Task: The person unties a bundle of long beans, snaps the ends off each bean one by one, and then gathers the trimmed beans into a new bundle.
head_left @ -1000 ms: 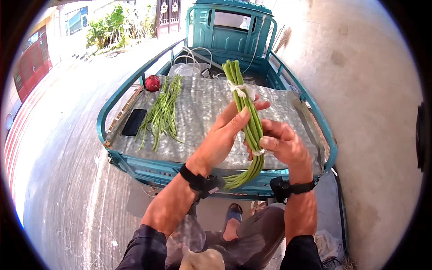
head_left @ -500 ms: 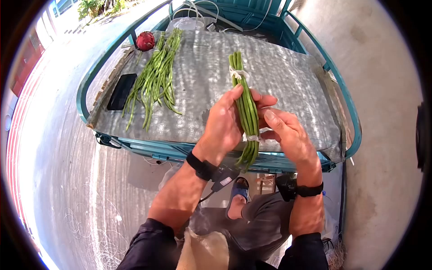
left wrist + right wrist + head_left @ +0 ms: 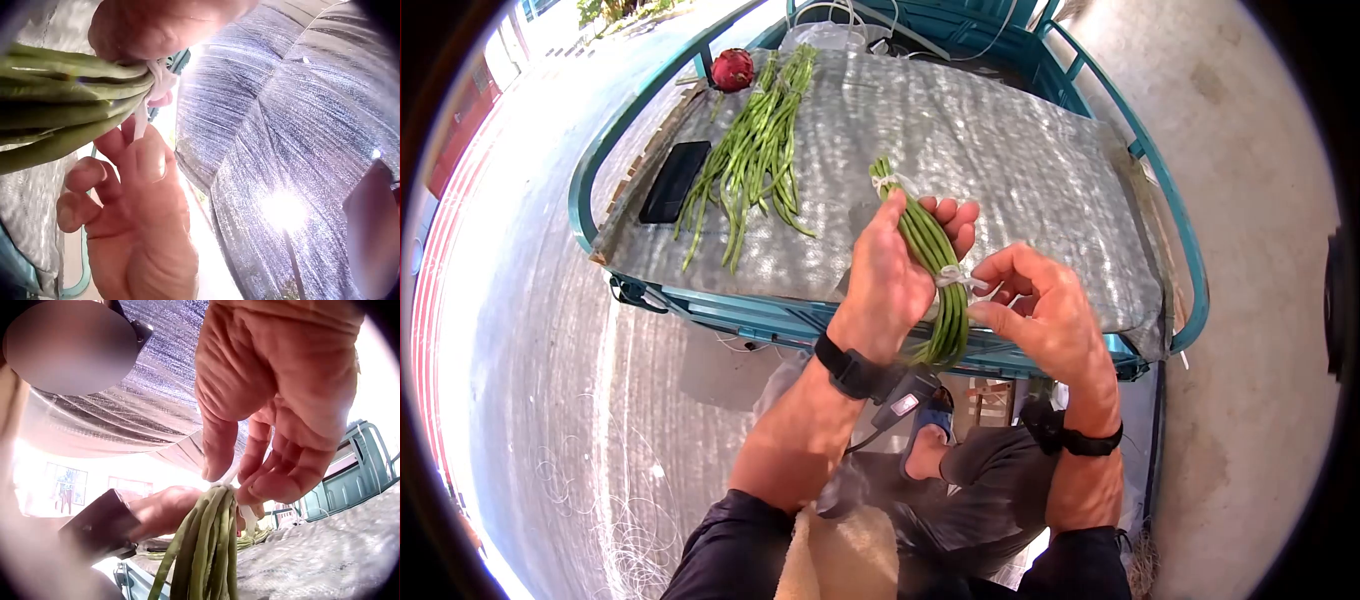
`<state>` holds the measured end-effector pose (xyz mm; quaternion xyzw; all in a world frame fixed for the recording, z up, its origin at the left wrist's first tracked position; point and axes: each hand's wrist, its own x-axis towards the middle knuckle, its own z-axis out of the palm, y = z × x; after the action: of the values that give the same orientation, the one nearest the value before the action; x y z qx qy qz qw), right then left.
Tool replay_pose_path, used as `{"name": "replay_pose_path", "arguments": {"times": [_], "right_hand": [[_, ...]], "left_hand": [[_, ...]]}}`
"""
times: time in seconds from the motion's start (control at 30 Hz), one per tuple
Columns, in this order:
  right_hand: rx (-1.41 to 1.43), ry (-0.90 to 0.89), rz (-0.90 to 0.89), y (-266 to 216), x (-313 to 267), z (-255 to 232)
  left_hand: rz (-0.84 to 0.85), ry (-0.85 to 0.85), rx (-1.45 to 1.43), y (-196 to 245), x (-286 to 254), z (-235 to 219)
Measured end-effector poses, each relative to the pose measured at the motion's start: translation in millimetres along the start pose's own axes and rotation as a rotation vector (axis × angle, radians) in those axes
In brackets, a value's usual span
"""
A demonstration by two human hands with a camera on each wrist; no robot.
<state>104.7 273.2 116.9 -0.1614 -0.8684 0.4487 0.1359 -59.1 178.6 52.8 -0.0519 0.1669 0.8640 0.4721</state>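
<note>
My left hand (image 3: 892,270) holds a bundle of long green beans (image 3: 925,240) across its palm, thumb on the near side and fingertips showing beyond. White ties (image 3: 949,276) bind the bundle near the top and lower down, and the bean tails bend downward under the lower one. My right hand (image 3: 1040,310) is at that lower tie, thumb and fingers bent around its loose end. In the left wrist view, the white strip (image 3: 141,120) runs down to the right thumb tip. The right wrist view has the right fingers (image 3: 275,481) close over the knot.
The bundle is above a grey sheet (image 3: 1020,150) covering a teal cargo bed with side rails (image 3: 1145,150). Loose long beans (image 3: 750,160), a black phone (image 3: 675,182) and a red dragon fruit (image 3: 732,70) lie at left. A sandaled foot (image 3: 928,440) shows below.
The bundle has moved left and toward me, its top tilting left. My right hand shifts from beside the beans to the lower tie's loose end. The head view has tipped downward.
</note>
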Motion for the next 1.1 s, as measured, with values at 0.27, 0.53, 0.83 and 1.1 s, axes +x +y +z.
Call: {"name": "replay_pose_path", "arguments": {"times": [0.27,0.53,0.83,1.1], "right_hand": [[0.003,-0.016,0.024,12,0,2],[-0.084,0.066,-0.128,0,0,6],[0.334,0.015,-0.278,6,-7,-5],[0.62,0.239,-0.018,10,1,-6]], "left_hand": [[-0.051,-0.116,0.026,-2,6,-9],[-0.035,-0.082,0.021,-2,3,-4],[-0.021,-0.128,-0.048,13,1,-7],[-0.063,-0.42,-0.094,27,-7,-4]]}}
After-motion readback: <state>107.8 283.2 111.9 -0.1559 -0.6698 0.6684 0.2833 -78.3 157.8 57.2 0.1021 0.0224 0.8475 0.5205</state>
